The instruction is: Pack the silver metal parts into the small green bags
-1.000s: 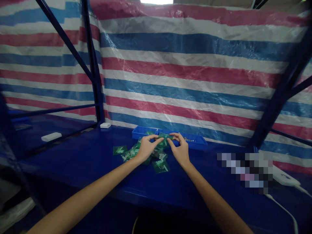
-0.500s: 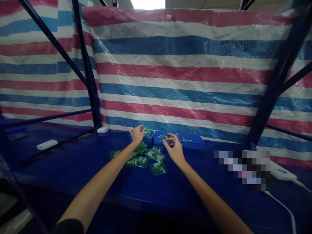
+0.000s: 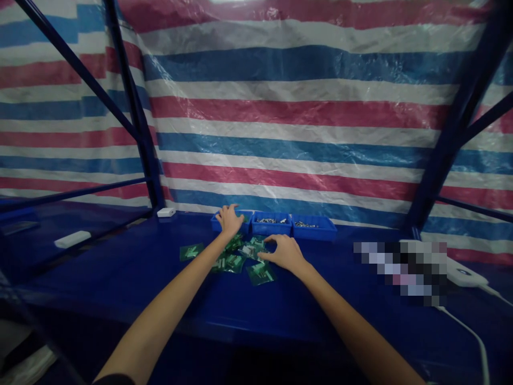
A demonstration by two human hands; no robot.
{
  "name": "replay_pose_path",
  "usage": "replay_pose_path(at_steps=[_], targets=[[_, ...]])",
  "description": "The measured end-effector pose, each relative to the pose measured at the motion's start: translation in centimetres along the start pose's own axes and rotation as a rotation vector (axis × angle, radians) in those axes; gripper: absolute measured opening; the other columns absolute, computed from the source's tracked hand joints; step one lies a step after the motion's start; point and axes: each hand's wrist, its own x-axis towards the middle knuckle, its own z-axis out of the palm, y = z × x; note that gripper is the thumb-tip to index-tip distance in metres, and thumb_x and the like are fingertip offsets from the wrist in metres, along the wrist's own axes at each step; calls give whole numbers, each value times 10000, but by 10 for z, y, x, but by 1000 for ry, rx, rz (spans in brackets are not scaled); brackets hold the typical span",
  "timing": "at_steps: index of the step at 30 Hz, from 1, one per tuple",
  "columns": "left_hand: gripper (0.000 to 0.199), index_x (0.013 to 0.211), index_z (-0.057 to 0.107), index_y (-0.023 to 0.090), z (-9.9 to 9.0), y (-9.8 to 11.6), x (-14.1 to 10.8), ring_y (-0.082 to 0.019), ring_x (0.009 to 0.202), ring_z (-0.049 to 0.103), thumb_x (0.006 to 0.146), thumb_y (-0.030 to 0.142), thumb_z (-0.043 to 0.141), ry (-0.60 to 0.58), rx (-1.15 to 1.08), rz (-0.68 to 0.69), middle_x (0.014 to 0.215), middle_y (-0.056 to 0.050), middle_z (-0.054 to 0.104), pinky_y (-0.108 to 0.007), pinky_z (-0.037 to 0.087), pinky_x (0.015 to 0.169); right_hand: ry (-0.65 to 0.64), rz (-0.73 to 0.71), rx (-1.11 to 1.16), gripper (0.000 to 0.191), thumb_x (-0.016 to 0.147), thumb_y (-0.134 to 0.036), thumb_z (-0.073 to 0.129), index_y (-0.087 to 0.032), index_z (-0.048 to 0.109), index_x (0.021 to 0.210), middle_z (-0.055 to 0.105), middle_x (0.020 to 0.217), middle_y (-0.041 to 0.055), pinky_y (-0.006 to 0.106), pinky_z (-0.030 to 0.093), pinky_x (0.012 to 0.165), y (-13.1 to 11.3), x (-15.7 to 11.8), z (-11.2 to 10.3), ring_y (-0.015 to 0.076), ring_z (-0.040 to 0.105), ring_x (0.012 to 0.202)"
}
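Green packets (image 3: 234, 262) lie heaped on the bench (image 3: 160, 267), partly hidden by the left forearm (image 3: 180, 289) — their pale contents too blurred to name. The left hand (image 3: 230, 220) covers part of the left blue tray (image 3: 217, 225), fingers parted; whether they touch the green inside, I cannot tell. The right hand (image 3: 285, 251) curves beside the heap, fingers wide apart, nothing visible between them. Pixelation (image 3: 404, 272) masks something at the right.

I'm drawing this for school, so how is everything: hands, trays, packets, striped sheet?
Left hand: open, fingers spread
Right hand: open, thumb apart
Left tray: partly hidden, something green inside
Middle tray: holding small pieces
Right tray: holding small pieces
Green packets: mostly heaped, overlapping
Striped sheet: hung up, wrinkled
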Motion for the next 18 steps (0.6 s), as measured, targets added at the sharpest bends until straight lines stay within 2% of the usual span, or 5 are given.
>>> replay_pose_path(at_steps=[5, 8, 12, 15, 18], targets=[[233, 993, 564, 243, -9, 35, -41, -259, 1048, 480, 767, 221, 512, 53, -293, 167, 1052, -66, 575, -420, 305, 897, -121, 94, 98, 436, 518, -466, 759, -262, 668, 892, 693, 773, 9, 274, 414, 580, 13, 1, 5, 200, 637, 698], [206, 954, 559, 236, -12, 51, -63, -222, 981, 507, 777, 170, 475, -11, -429, 252, 1011, -43, 594, -398, 316, 891, -22, 84, 98, 437, 472, -378, 793, -258, 665, 872, 656, 755, -1, 250, 397, 557, 20, 3, 6, 183, 615, 696], [168, 948, 569, 238, -8, 56, -77, -201, 934, 527, 798, 230, 495, -110, -573, 200, 955, -28, 608, -380, 339, 883, 149, 107, 190, 446, 517, -217, 750, -271, 631, 943, 613, 739, -31, 228, 386, 530, 23, 8, 1, 134, 572, 610], [227, 952, 572, 226, -6, 53, -79, -171, 823, 558, 792, 382, 532, -196, -749, 123, 860, -14, 612, -324, 401, 806, 224, 175, 457, 502, 551, -258, 733, -222, 592, 1032, 618, 751, -20, 229, 410, 506, 23, 14, -3, 93, 523, 500], [293, 862, 579, 189, -7, 51, -77, -133, 639, 539, 776, 464, 525, -330, -929, 68, 685, 12, 571, -263, 426, 653, 308, 248, 734, 611, 523, -338, 755, -175, 572, 1083, 638, 787, 15, 242, 449, 514, 21, 18, -7, 99, 547, 507]])
